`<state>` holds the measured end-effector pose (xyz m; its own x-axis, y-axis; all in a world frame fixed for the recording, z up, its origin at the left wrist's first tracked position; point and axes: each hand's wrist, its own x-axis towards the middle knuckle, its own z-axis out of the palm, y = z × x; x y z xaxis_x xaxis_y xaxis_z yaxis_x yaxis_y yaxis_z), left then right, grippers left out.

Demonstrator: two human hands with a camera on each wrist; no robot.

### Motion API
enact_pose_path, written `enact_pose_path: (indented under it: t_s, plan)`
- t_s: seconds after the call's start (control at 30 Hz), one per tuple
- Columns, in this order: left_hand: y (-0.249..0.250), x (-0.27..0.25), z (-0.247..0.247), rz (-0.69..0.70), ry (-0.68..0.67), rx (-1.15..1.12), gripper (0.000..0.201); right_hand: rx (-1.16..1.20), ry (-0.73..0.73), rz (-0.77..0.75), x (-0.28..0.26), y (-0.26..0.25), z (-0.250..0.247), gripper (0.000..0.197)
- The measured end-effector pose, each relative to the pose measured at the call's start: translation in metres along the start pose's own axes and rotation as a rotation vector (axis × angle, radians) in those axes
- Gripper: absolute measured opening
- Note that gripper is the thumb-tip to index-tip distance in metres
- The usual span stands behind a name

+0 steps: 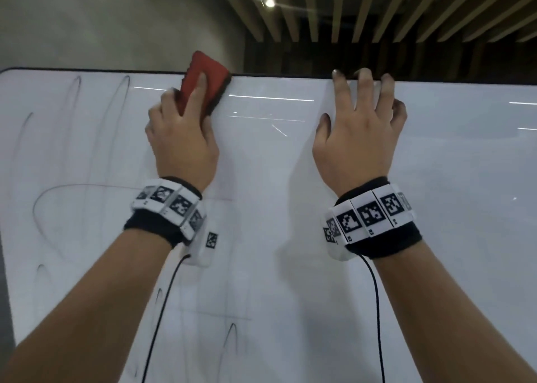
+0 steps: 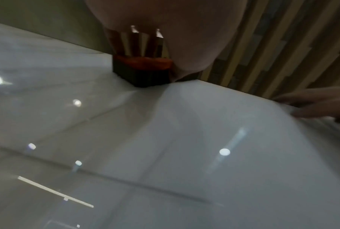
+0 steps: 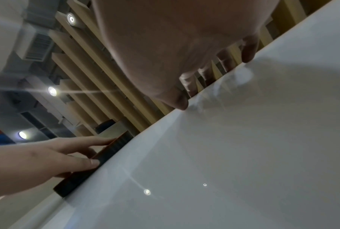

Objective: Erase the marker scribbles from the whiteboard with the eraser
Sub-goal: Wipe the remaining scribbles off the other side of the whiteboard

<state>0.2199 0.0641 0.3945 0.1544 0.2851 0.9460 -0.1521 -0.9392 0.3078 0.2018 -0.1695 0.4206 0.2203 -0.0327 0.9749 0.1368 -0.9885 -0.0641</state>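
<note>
My left hand grips the red-backed rectangular eraser with the dark felt pad, index finger laid along its back, thumb and other fingers pinching the sides. The felt sits flat on the glossy white whiteboard, right at its dark top edge, one corner poking over. My right hand holds nothing: fingers spread wide, fingertips hooked over the top edge, steadying the board. Progress, as I judge it: the right and centre areas look clean. Left to do: the thin dark marker scribbles, tall loops upper left, an oval mid-left, smaller arcs lower down. Roughly halfway.
</note>
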Motion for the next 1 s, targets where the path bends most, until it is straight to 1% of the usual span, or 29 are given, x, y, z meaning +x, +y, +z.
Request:
enact_pose_path:
  t_s: [0.03,0.07,0.1,0.13,0.2,0.23,0.27,0.3,0.33,0.37,0.43,0.47,0.5,0.53,0.57,0.6,0.63,0.67,0.73,0.77,0.8,0.87,0.9,0.93,1.0]
  plan:
    - [0.01,-0.007,0.002,-0.032,-0.003,0.014,0.059,0.005,-0.001,-0.002,0.0,0.0,0.0,0.058]
    - [0.021,-0.019,0.002,-0.017,-0.007,0.019,0.059,0.009,-0.002,-0.004,0.0,0.001,0.0,0.058]
    - [0.031,-0.035,0.002,0.049,-0.016,0.013,0.06,0.009,-0.006,-0.005,0.0,0.001,0.0,0.058]
    - [0.038,-0.056,0.001,0.152,-0.039,0.014,0.061,0.006,-0.01,-0.006,0.0,0.001,0.0,0.058]
    - [0.038,-0.096,-0.002,0.397,-0.1,0.036,0.064,-0.003,-0.008,-0.009,-0.001,0.001,0.0,0.059]
    - [0.031,-0.106,-0.006,0.498,-0.123,0.056,0.064,-0.008,-0.007,-0.009,-0.001,0.001,0.0,0.059]
    - [0.019,-0.104,-0.01,0.572,-0.137,0.079,0.063,-0.011,-0.006,-0.01,-0.002,0.001,0.0,0.059]
    - [0.007,-0.093,-0.014,0.591,-0.141,0.103,0.062,-0.014,-0.008,-0.012,-0.002,0.0,0.0,0.059]
    - [-0.004,-0.078,-0.016,0.545,-0.139,0.119,0.06,-0.021,-0.015,-0.017,-0.002,0.0,0.0,0.059]
    - [-0.014,-0.06,-0.019,0.444,-0.132,0.121,0.058,-0.031,-0.025,-0.022,-0.002,0.001,0.0,0.06]
    - [-0.032,-0.025,-0.023,0.155,-0.119,0.094,0.054,-0.038,-0.03,-0.025,-0.002,0.001,0.001,0.06]
    - [-0.036,-0.015,-0.023,0.014,-0.113,0.081,0.053,-0.037,-0.02,-0.023,-0.001,0.001,0.0,0.06]
    - [-0.037,-0.015,-0.021,-0.083,-0.104,0.091,0.052,-0.035,-0.014,-0.019,-0.003,0.0,0.001,0.06]
    - [-0.031,-0.021,-0.018,-0.118,-0.096,0.114,0.053,-0.035,-0.01,-0.015,-0.002,-0.001,0.001,0.061]
    - [-0.024,-0.034,-0.016,-0.098,-0.091,0.134,0.055,-0.037,-0.015,-0.011,-0.003,-0.002,0.001,0.061]
    - [-0.014,-0.054,-0.015,-0.023,-0.091,0.121,0.058,-0.04,-0.021,-0.008,-0.003,-0.003,0.001,0.062]
    - [-0.006,-0.078,-0.013,0.104,-0.105,0.094,0.061,-0.046,-0.026,-0.005,-0.004,-0.004,0.001,0.062]
    - [0.001,-0.104,-0.012,0.271,-0.139,0.071,0.063,-0.053,-0.029,-0.001,-0.003,-0.004,0.002,0.063]
    - [0.005,-0.146,-0.015,0.604,-0.249,0.058,0.067,-0.062,-0.026,0.006,-0.003,-0.005,0.003,0.064]
    - [0.001,-0.155,-0.017,0.708,-0.302,0.059,0.067,-0.061,-0.027,0.008,-0.003,-0.006,0.003,0.064]
    - [-0.004,-0.156,-0.018,0.76,-0.331,0.054,0.066,-0.057,-0.029,0.009,-0.004,-0.006,0.003,0.064]
    - [-0.014,-0.139,-0.017,0.767,-0.321,0.049,0.063,-0.043,-0.027,0.008,-0.004,-0.006,0.003,0.064]
    - [-0.018,-0.128,-0.015,0.729,-0.3,0.04,0.062,-0.042,-0.027,0.003,-0.004,-0.005,0.003,0.064]
    - [-0.022,-0.115,-0.015,0.655,-0.278,0.025,0.06,-0.045,-0.031,-0.005,-0.005,-0.004,0.003,0.064]
    - [-0.028,-0.09,-0.015,0.444,-0.226,-0.007,0.059,-0.053,-0.04,-0.019,-0.005,-0.001,0.002,0.064]
